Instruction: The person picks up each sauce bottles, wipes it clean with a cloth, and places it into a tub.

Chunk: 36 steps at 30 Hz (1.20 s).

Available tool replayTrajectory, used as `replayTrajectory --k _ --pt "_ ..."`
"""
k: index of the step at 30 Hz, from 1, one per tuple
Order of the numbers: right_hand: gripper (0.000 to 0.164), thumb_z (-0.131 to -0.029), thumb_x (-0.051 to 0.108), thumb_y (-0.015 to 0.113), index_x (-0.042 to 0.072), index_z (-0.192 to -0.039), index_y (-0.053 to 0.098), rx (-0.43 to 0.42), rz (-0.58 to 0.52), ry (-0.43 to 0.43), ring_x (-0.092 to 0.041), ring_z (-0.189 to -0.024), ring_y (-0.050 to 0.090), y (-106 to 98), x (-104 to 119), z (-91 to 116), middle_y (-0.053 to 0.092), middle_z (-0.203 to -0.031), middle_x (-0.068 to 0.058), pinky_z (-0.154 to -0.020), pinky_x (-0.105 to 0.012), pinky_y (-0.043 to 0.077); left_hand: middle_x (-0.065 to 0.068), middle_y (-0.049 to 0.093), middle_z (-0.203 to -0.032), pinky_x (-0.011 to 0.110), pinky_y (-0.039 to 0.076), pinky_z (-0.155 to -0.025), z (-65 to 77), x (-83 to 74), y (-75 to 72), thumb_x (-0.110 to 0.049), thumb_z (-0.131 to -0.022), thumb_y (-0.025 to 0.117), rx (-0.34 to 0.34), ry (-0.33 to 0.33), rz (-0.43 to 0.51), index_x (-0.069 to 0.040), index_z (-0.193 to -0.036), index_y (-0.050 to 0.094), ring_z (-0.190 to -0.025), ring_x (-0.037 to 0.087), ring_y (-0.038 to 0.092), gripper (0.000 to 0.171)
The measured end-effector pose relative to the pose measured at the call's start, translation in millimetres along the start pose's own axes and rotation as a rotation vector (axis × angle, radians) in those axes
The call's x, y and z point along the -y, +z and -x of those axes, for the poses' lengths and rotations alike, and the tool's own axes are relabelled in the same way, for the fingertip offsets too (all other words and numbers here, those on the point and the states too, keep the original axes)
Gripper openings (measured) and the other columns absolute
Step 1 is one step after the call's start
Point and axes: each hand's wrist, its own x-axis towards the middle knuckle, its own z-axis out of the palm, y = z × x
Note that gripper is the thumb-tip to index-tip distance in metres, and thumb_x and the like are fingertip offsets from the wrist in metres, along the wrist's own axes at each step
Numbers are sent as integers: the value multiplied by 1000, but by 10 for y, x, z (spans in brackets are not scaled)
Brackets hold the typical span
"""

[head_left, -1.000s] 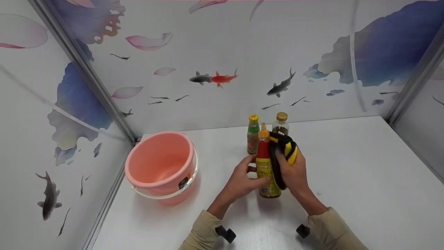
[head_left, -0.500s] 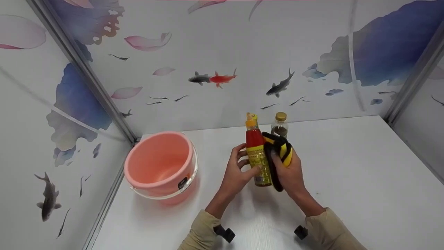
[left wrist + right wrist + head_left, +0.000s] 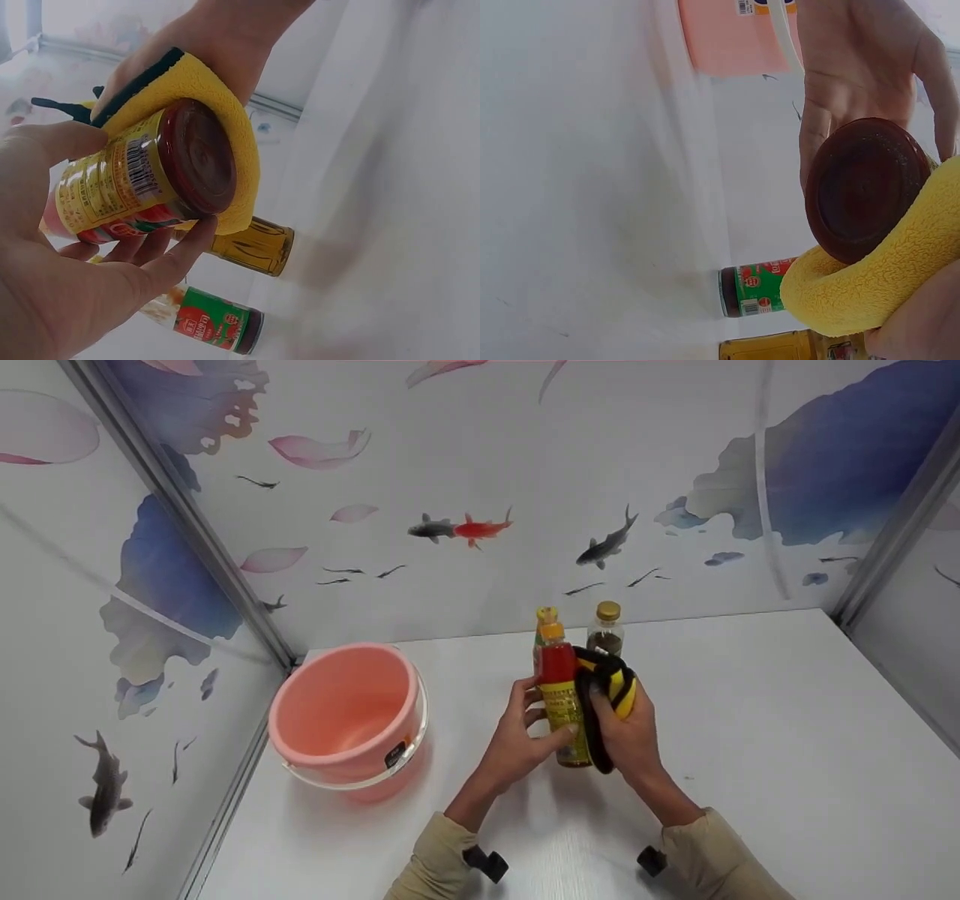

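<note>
My left hand (image 3: 517,746) grips a sauce bottle (image 3: 559,660) with red contents, a yellow label and an orange cap. The bottle is off the table and tilted, its dark red base (image 3: 866,191) facing the right wrist camera. A yellow cloth with black edging (image 3: 624,694) is bunched in my right hand (image 3: 634,739), which holds it against the bottle's right side. In the left wrist view the cloth (image 3: 244,165) curves around the bottle near its base. Behind, a green-labelled bottle (image 3: 206,319) with a yellow cap is partly hidden by the sauce bottle.
A glass bottle with a gold cap (image 3: 606,637) stands at the back, partly covered by the cloth. To the left is a pink bucket (image 3: 409,720) with a white handle. A white table (image 3: 750,735) meets printed wall panels behind and at the sides.
Both hands have shifted slightly left with the sauce bottle, which has risen. It leaned left half a second ago and has since swung back a little right, with its cap lower.
</note>
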Motion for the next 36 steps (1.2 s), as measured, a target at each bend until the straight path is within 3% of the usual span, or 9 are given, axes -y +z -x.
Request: replayTrajectory --k 8,14,24,32,36 --pt "33 -107 20 70 8 -136 62 13 -48 -35 -26 -100 72 3 2 -17 72 -117 -6 -86 -29 64 1 54 -144 41 65 -91 -2 25 26 -39 -91 87 -18 -9 -45 -44 -156 37 -124 22 62 82" --pt "33 -108 23 68 9 -137 59 10 -25 5 -27 -99 71 -4 23 -14 70 -115 -7 -85 -29 63 2 55 -142 41 64 -91 17 22 5 -38 -91 85 29 -30 -48 -42 -159 35 -122 21 63 85" --pt "33 -109 25 66 9 -138 59 -20 -30 22 -25 -99 71 -23 24 -31 69 -116 -8 -83 -30 63 -3 57 -144 60 49 -116 33 24 -32 -37 -93 80 171 -43 -82 -44 -158 33 -127 16 61 80" --pt "33 -109 26 66 9 -137 58 -26 -25 32 -25 -100 71 -32 23 -25 69 -115 -8 -85 -28 63 -9 57 -146 43 53 -112 32 31 -63 -41 -94 77 249 -53 -129 -47 -159 31 -132 21 61 80" --pt "33 -110 27 65 10 -138 58 -19 -33 35 -25 -100 71 -37 15 -18 69 -116 -8 -85 -29 63 -11 60 -142 37 55 -109 24 46 -50 -48 -95 78 238 -54 -148 -48 -157 33 -129 20 63 77"
